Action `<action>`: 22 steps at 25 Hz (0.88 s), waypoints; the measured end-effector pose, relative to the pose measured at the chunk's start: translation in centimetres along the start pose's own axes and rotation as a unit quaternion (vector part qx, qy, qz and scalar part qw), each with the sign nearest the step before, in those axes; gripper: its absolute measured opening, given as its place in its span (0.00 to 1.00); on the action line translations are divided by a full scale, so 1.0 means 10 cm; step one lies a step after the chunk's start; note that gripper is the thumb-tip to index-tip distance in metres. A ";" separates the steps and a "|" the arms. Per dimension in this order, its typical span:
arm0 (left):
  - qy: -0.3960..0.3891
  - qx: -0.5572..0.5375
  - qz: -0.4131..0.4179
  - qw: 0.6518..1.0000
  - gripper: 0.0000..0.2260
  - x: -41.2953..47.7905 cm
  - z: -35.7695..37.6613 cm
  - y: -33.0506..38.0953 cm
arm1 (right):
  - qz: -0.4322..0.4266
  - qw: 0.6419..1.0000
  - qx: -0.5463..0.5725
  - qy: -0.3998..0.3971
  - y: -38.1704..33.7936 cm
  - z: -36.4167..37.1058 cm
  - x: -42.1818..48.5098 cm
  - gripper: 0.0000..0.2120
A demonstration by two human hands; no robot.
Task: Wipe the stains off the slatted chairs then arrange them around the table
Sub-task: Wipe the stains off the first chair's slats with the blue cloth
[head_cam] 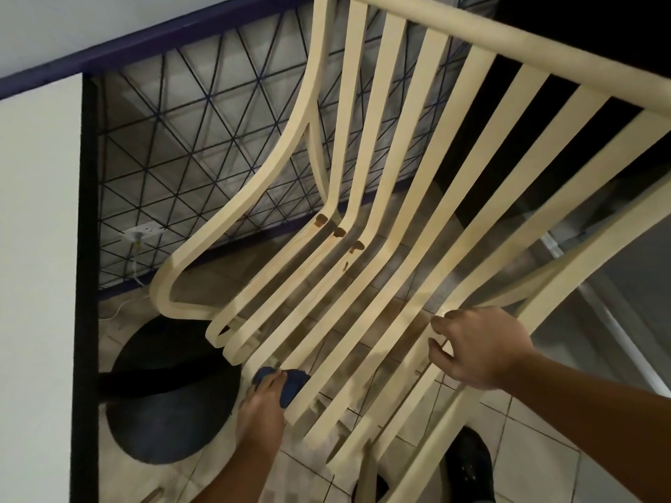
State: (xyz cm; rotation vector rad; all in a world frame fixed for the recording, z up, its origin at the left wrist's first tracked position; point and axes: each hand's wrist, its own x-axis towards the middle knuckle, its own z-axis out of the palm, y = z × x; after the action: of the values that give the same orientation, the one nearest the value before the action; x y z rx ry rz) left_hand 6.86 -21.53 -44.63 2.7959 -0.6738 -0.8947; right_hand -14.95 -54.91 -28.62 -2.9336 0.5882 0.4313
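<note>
Slatted chair (417, 176), wiping at an early stage: brown stains (339, 232) remain at the seat's rear bend, left hand (259, 412) clutches a blue cloth (290, 384) at the seat's front edge, right hand (479, 350) curls round a right-side slat; arranging apparently not begun.

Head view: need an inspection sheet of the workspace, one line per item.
Surface: tiled floor under the chair.
Job's things: cream slatted chair; brown stains on three slats at the seat bend; blue cloth at the seat's front edge.
Clutter: dark round object on the floor, left of the chair.
Grippers: left hand holds the cloth; right hand grips a slat on the chair's right side.
Cables: white cable hangs from a wall socket.
Surroundings: dark lattice panel behind the chair, white wall; no table seen.
</note>
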 end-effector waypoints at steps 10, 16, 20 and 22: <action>0.015 -0.337 -0.129 0.933 0.13 -0.34 -0.82 0.71 | 0.013 1.000 -0.004 0.004 -0.02 -0.04 0.00 0.26; -0.122 -0.757 -0.116 0.632 0.24 -0.45 -0.99 0.78 | 0.012 1.000 0.002 0.001 -0.02 -0.03 -0.01 0.25; -0.157 -0.815 -0.114 0.546 0.29 -0.51 -0.88 0.82 | 0.009 1.000 0.004 0.006 -0.01 -0.02 -0.01 0.25; -0.149 -0.832 -0.131 0.518 0.27 -0.51 -0.77 0.82 | 0.007 1.000 0.004 0.011 -0.01 -0.01 -0.01 0.25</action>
State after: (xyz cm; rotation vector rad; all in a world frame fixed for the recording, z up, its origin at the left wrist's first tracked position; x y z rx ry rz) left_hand 4.54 -26.70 -33.64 0.9031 0.5342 -1.0691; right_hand -14.94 -54.81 -28.52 -2.9324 0.6115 0.3975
